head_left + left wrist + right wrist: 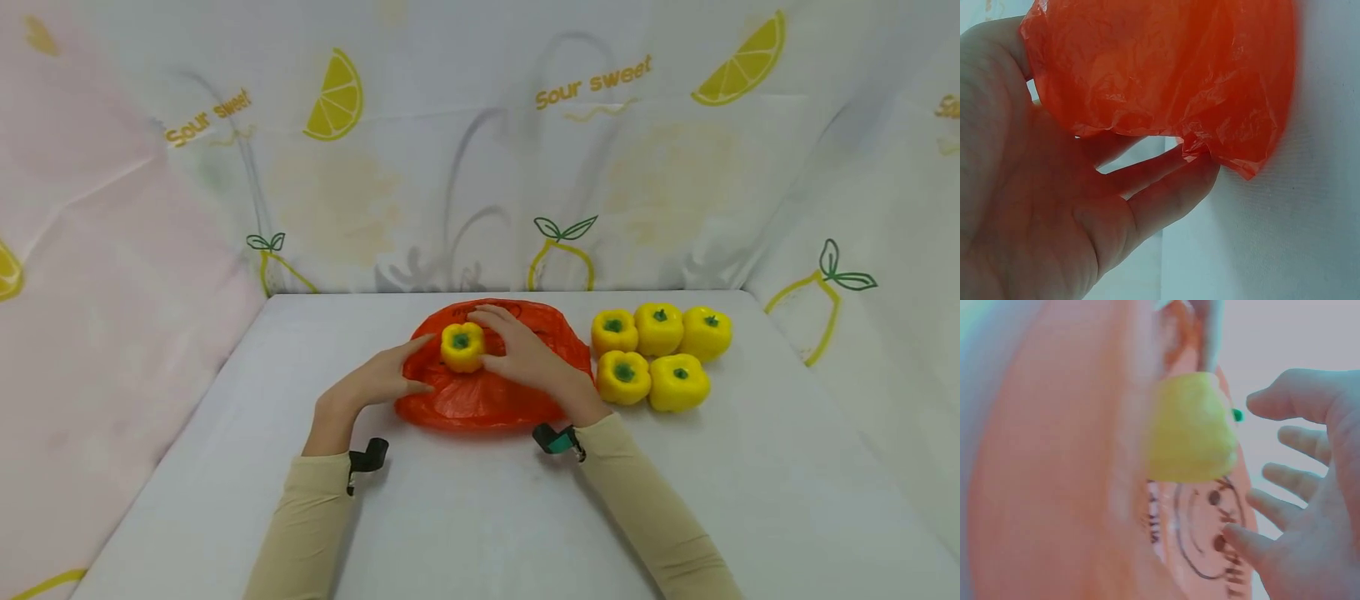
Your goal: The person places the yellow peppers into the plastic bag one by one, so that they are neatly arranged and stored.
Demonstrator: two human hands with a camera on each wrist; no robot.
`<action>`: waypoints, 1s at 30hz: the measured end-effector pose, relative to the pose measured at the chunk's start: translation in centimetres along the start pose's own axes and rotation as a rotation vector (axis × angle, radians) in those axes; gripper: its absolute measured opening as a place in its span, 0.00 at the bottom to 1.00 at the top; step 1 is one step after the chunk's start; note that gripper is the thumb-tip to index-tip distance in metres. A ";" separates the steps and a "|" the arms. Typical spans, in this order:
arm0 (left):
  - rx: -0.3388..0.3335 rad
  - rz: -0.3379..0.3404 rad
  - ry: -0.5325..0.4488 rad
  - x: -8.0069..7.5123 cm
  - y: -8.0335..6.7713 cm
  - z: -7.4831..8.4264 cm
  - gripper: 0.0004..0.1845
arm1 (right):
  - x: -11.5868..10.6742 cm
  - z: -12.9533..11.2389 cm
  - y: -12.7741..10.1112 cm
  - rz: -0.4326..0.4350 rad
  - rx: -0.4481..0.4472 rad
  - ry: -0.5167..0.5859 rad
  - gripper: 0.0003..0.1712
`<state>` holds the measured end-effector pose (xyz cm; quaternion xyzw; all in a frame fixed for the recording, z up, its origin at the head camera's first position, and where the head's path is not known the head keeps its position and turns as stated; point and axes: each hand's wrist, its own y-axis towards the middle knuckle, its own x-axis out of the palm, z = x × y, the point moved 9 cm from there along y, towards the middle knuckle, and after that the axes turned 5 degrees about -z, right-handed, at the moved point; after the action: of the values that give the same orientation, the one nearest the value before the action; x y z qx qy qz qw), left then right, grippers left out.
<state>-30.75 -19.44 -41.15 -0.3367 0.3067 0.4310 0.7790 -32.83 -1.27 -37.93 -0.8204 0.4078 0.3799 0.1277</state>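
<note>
A yellow bell pepper [462,347] with a green stem sits upright on a flattened red plastic bag [480,400]. My left hand [381,377] is at the bag's left side, thumb and fingers spread apart. In the left wrist view, its thumb tip is right at a crumpled bag edge [1194,147], and the other fingers go partly behind the plastic. Just right of the pepper, my right hand [528,354] has its fingers spread over the bag. A gap shows between those fingers and the pepper [1194,428] in the right wrist view.
Several more yellow bell peppers [658,329] stand in two rows to the right of the bag. A white cloth covers the table [465,517], and a lemon-printed curtain [450,167] hangs behind it. Each wrist carries a small black camera mount [369,455].
</note>
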 end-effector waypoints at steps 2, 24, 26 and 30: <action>-0.005 -0.004 -0.008 0.0 -0.1 0.0 0.44 | -0.5 -0.1 -0.5 -0.015 0.007 -0.016 0.36; -0.008 0.001 0.022 -0.1 -0.1 -0.2 0.44 | -7.6 3.2 -7.9 -0.004 0.174 0.004 0.37; -0.009 -0.002 0.021 0.0 -0.1 -0.2 0.44 | -8.2 3.6 -8.6 0.002 0.196 0.008 0.37; -0.010 -0.002 0.016 0.0 -0.1 -0.1 0.44 | -9.6 4.3 -9.9 0.013 0.235 0.018 0.38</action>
<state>-30.65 -19.58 -41.18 -0.3443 0.3104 0.4291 0.7752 -31.10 12.68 -34.85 -0.8005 0.4561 0.3230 0.2167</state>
